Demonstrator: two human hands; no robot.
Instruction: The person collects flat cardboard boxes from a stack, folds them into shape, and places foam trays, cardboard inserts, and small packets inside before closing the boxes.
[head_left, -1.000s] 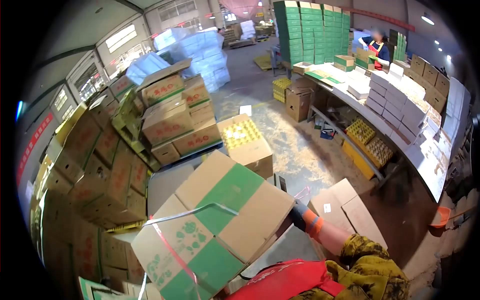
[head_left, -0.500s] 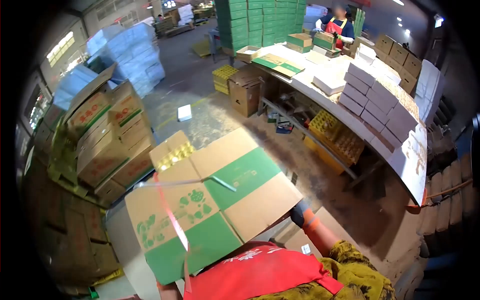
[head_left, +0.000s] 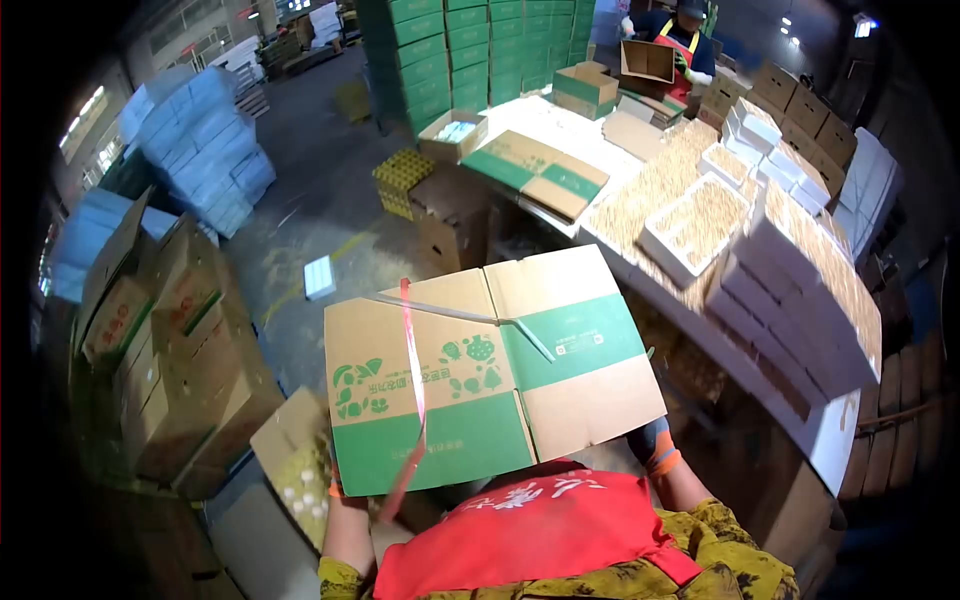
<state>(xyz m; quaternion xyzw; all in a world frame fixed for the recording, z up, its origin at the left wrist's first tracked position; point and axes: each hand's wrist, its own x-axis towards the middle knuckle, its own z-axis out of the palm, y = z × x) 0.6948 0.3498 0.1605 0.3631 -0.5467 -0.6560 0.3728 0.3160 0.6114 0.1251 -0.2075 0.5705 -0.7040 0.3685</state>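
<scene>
A flattened cardboard box [head_left: 570, 420], brown with green bands and printed fruit shapes, is held nearly level before my red apron. A pink ribbon [head_left: 416, 375] and a loose grey strap [head_left: 460, 313] lie across it. My right hand [head_left: 650, 440], in a dark glove with an orange cuff, grips its near right corner, fingers partly hidden beneath. At the near left edge is my left hand [head_left: 335, 478]; the cardboard covers most of it, and it appears closed on that edge.
A long table [head_left: 625, 262] carries white foam trays [head_left: 695, 228] and another flattened box [head_left: 535, 172]. Brown cartons [head_left: 190, 370] are stacked left, green cartons [head_left: 470, 50] behind. Across the table a co-worker [head_left: 690, 45] handles an open box [head_left: 648, 62]. A white block [head_left: 319, 277] lies on the floor.
The flattened box has turned and shifted right, nearer the table, as my view swung right. My left forearm has come into view. The co-worker's box has been tipped up.
</scene>
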